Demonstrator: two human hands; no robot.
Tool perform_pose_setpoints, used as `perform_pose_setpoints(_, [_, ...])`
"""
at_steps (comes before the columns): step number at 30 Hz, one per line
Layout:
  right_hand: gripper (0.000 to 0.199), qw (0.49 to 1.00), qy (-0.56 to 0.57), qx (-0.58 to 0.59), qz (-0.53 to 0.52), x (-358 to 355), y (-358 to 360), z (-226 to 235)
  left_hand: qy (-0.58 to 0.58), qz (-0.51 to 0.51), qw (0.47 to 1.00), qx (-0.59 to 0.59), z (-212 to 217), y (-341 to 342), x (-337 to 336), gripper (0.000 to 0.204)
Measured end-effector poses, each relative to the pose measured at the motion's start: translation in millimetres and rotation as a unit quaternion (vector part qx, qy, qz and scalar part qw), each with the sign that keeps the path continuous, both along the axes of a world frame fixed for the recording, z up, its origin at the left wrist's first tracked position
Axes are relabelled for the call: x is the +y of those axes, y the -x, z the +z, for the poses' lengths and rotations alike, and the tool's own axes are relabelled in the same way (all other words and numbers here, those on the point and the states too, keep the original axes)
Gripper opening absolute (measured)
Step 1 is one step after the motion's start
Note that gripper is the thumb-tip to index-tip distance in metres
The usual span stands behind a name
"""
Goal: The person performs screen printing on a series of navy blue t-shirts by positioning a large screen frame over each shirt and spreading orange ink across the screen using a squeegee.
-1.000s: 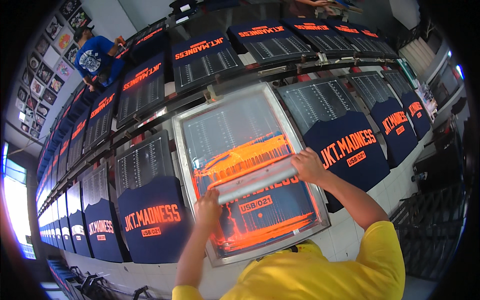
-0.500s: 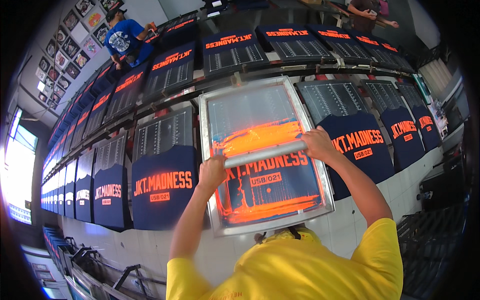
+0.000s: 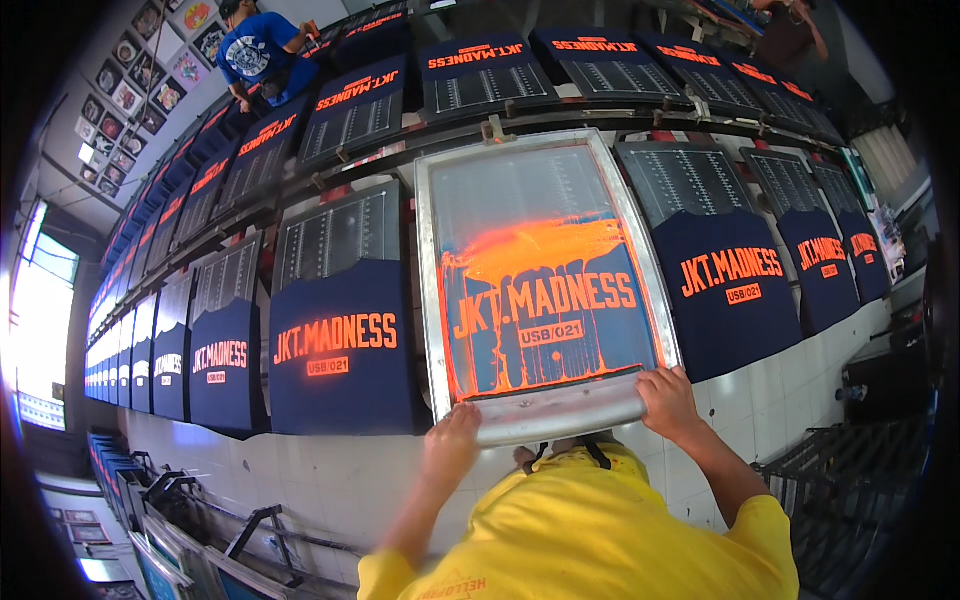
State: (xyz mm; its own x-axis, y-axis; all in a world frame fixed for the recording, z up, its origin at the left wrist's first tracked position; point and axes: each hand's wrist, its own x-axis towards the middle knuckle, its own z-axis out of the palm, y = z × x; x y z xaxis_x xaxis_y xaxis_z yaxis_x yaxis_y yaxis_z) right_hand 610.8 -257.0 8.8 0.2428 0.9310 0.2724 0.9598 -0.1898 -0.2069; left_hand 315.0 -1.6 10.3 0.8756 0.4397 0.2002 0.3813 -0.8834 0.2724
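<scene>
A silver-framed printing screen [image 3: 428, 270] lies on a board in front of me, with dark blue visible through its mesh and orange lettering across the middle. Thick orange ink [image 3: 545, 245] spreads over the upper mesh, and streaks run down below it. Along the near edge of the screen lies a wide grey squeegee [image 3: 560, 408]. Its left end is gripped by my left hand [image 3: 455, 430], its right end by my right hand [image 3: 670, 398]. Both hands are closed. The squeegee's blade is hidden.
Navy shirts with orange print lie on boards either side, one at left [image 3: 340, 390] and one at right [image 3: 735, 310]. Another row of shirts [image 3: 480, 60] runs behind a rail. A person in blue [image 3: 262, 58] stands far left, another person [image 3: 790, 35] far right. Metal racks [image 3: 250, 535] stand lower left.
Both hands have drawn the squeegee from mid-screen toward me to the near edge. The lettering it partly covered now shows fully, and the orange band near the bottom is no longer visible.
</scene>
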Motion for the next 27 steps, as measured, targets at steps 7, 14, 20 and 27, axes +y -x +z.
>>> perform_pose_setpoints(7, [0.023,0.998,-0.031,-0.047,0.010,39.8,-32.5,-7.6,-0.052,-0.014,0.998,-0.028,-13.4,-35.1,43.8,0.032])
perform_pose_setpoints(14, [0.025,0.999,0.016,-0.046,0.013,119.4,-104.3,3.9,-0.049,-0.042,0.997,-0.052,-18.4,-108.8,134.1,0.028])
perform_pose_setpoints(20, [0.020,0.996,0.090,-0.020,-0.012,175.7,-152.7,15.0,0.000,-0.013,1.000,-0.009,-1.6,-154.8,181.5,0.023])
perform_pose_setpoints(27, [0.012,0.991,0.134,-0.009,-0.022,196.6,-185.1,29.5,0.000,-0.004,0.992,0.126,24.3,-180.8,207.9,0.028])
